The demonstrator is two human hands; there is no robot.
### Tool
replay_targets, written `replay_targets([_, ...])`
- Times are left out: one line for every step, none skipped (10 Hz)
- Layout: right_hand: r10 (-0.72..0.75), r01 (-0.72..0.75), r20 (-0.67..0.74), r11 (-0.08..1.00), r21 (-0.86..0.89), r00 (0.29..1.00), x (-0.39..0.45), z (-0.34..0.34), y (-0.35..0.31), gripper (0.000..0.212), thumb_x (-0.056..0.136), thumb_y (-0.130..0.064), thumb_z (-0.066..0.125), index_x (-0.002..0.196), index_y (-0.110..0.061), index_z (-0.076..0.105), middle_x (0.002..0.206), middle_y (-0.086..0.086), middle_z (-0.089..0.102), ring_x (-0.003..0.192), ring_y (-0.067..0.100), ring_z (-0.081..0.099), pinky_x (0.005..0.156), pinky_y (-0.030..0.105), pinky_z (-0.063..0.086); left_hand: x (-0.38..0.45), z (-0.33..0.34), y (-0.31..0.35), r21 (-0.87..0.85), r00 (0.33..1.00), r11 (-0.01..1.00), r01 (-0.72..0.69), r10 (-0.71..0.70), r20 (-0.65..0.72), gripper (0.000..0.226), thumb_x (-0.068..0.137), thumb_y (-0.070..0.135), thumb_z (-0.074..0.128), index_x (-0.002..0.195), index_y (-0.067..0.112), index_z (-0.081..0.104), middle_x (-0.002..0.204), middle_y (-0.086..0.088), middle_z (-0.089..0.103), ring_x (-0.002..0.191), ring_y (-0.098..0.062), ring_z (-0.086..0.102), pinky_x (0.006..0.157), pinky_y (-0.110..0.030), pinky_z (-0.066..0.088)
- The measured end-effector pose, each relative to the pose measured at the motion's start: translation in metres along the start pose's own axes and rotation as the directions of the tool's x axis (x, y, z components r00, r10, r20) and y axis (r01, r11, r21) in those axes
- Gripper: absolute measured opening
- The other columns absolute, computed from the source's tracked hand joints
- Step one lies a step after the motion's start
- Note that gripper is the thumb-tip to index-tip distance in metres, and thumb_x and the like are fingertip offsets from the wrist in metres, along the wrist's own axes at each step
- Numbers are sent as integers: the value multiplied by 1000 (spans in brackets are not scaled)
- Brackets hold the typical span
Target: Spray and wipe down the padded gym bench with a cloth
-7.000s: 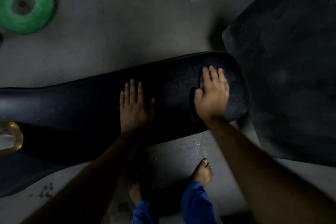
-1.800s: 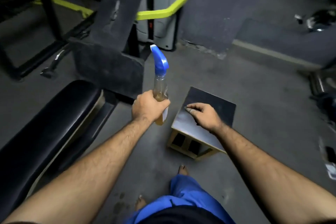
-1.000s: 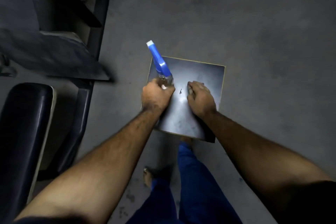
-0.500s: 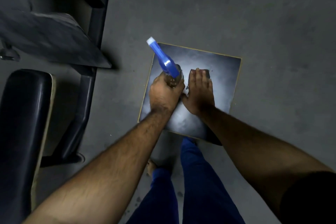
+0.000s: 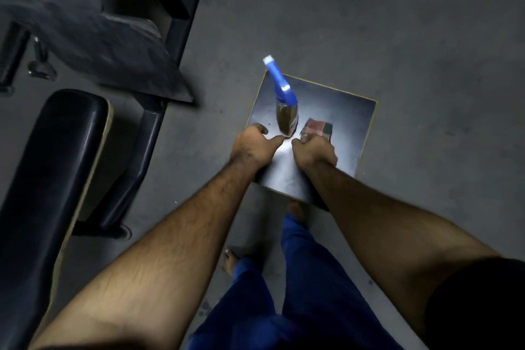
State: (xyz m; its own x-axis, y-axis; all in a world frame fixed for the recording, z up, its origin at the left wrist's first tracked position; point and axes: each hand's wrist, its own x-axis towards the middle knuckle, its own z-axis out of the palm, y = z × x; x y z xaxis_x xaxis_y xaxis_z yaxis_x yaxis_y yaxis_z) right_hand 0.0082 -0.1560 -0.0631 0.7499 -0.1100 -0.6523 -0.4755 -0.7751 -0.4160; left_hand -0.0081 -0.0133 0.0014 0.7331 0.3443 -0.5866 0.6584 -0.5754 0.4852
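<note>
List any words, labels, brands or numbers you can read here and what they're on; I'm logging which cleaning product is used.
None can be read.
Spray bottle: no label text shows on the clear body or blue head.
Folded cloth: reddish and dark patches, no lettering visible.
Box top and padded bench: no markings.

Gym: padded bench on steel frame, angled machine pad, bare concrete floor.

Spray bottle stands on your box at 12 | cloth beside it at 1 | bench at 9
</note>
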Motion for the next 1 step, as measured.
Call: replay_targets([126,-124,-22,990,63,992,-32,2,-13,52,86,-55,55,119,-16,62,121,7,65,105,31,62,91,34,49,-23,-23,-18,-44,999,999,31,-32,-26,44,76,47,72,106,16,66,107,-7,70,101,-26,64,91,-34,51])
